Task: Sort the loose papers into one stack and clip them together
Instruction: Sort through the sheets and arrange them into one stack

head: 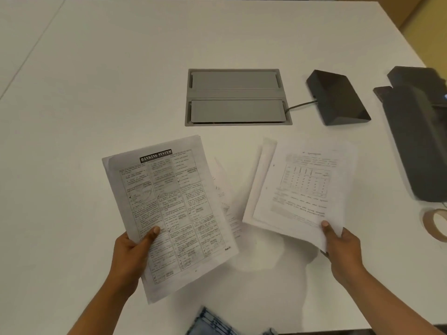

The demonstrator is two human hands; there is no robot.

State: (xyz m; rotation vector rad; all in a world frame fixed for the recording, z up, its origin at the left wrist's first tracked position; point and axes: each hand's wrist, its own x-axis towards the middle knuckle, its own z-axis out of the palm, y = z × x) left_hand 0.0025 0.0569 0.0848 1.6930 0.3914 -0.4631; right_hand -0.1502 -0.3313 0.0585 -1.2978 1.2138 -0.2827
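Your left hand (130,252) grips the banking papers (167,209). Your right hand (343,250) pinches the table papers (302,187) above the white worktop (96,93).

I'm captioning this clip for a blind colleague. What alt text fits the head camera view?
Over a white table, the left hand holds sheets headed "Banking System" while the right hand holds more printed pages; other papers lie between them. Behind are a grey cable hatch, dark devices and a tape roll.
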